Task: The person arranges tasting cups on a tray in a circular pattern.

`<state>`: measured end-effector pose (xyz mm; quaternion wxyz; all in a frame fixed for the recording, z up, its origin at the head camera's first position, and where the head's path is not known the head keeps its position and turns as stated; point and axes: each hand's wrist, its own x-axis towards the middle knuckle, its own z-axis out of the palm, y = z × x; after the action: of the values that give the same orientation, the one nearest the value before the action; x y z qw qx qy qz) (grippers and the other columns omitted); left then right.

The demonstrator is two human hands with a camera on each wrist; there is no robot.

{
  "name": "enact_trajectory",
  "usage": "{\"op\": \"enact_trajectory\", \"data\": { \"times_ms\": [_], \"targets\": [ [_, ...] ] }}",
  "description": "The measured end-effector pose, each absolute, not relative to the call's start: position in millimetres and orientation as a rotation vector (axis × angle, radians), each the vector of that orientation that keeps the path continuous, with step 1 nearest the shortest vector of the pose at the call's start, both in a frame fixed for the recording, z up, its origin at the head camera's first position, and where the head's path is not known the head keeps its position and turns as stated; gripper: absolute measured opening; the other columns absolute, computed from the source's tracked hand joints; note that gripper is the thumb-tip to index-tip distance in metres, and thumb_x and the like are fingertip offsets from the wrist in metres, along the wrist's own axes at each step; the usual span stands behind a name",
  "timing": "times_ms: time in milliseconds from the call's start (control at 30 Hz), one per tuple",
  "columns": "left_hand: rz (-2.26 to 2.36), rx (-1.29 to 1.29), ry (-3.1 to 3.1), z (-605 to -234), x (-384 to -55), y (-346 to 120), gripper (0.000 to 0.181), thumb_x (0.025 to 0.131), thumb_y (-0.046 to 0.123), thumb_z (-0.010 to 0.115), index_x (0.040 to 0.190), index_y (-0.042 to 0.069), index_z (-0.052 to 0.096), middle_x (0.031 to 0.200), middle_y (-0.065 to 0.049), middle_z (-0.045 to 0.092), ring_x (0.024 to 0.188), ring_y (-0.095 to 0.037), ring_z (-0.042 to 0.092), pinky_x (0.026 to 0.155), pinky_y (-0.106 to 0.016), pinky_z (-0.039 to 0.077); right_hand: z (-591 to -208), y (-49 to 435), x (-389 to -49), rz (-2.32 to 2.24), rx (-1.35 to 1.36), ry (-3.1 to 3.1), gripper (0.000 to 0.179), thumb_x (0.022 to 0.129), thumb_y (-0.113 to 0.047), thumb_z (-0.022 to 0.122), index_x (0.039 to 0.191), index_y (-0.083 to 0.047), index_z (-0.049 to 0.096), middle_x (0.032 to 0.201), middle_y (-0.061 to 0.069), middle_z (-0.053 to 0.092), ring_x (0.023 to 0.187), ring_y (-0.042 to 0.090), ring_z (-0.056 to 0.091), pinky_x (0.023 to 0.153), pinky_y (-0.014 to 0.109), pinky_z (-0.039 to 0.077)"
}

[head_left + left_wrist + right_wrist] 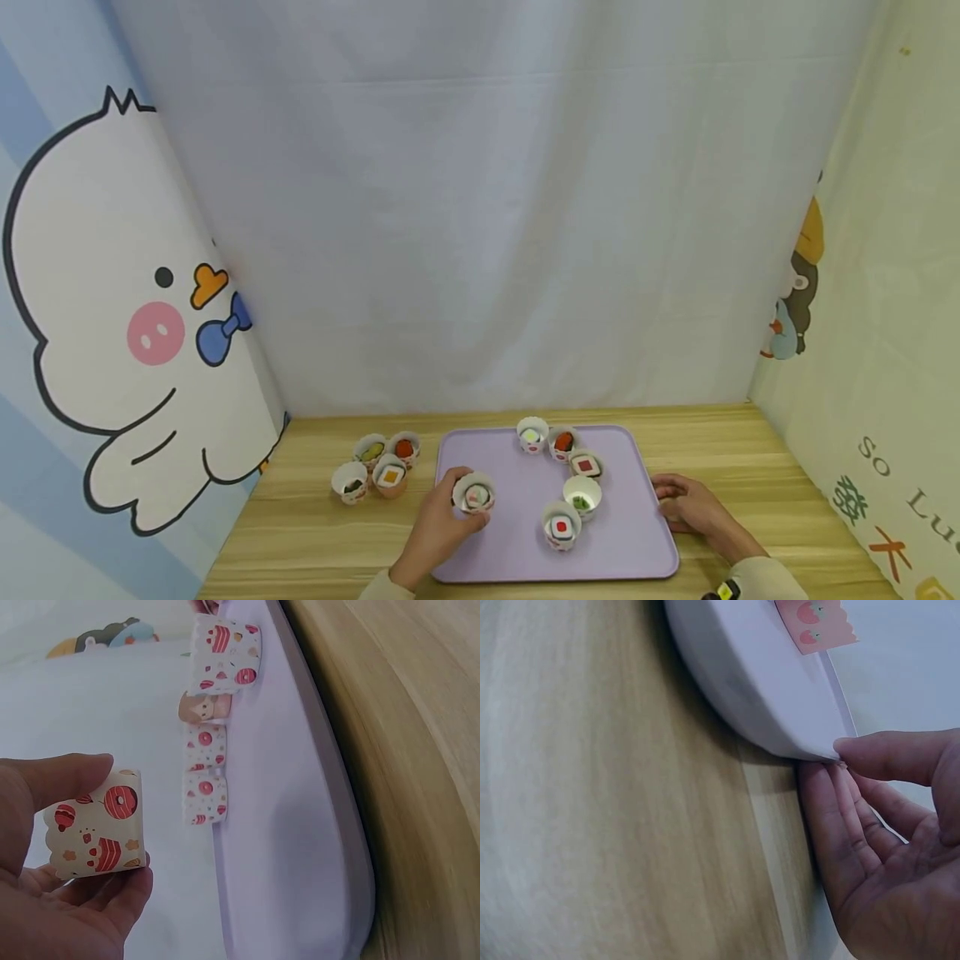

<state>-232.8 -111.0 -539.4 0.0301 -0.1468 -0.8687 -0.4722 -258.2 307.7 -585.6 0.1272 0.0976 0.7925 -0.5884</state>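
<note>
Holding one paper cup in my left hand, I have it up over the left part of the purple tray. The left wrist view shows a red doughnut and cake printed on its side, but the head view shows a little round thing inside. My right hand pinches the tray's right edge; its wrist view shows my thumb there best. I count five cups on the tray and four cups on the desk, so ten with mine.
</note>
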Motion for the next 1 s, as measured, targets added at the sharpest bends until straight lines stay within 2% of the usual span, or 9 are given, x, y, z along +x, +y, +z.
{"op": "enact_trajectory", "data": {
  "times_ms": [300,700,1000],
  "targets": [
    [-1.488,-0.449,-2.694,-545,-235,-90,0.056,0.075,0.017,0.079,0.124,0.01,0.054,0.108,-0.004,0.068,0.098,-0.018,0.061,0.079,-0.031,0.048,-588,308,-259,-1.701,0.281,2.313,0.058,0.08,0.005,0.062,0.136,0.007,0.047,0.106,0.008,0.058,0.085,0.016,0.059,0.069,0.035,0.055],
    [-1.464,-0.388,-2.724,-550,-241,-67,0.058,0.07,0.01,0.082,0.122,0.006,0.056,0.108,-0.011,0.069,0.098,-0.022,0.063,0.081,-0.037,0.05,-581,308,-257,-1.71,0.279,2.308,0.058,0.08,0.005,0.062,0.137,0.007,0.046,0.104,0.007,0.058,0.085,0.016,0.059,0.07,0.035,0.056],
    [-1.441,-0.327,-2.716,-560,-244,-54,0.055,0.066,0.007,0.082,0.115,0.005,0.057,0.1,-0.01,0.069,0.089,-0.019,0.062,0.074,-0.033,0.049,-590,310,-259,-1.71,0.276,2.32,0.059,0.078,0.006,0.062,0.136,0.007,0.048,0.104,0.007,0.06,0.085,0.016,0.06,0.069,0.035,0.057]
  ]
}}
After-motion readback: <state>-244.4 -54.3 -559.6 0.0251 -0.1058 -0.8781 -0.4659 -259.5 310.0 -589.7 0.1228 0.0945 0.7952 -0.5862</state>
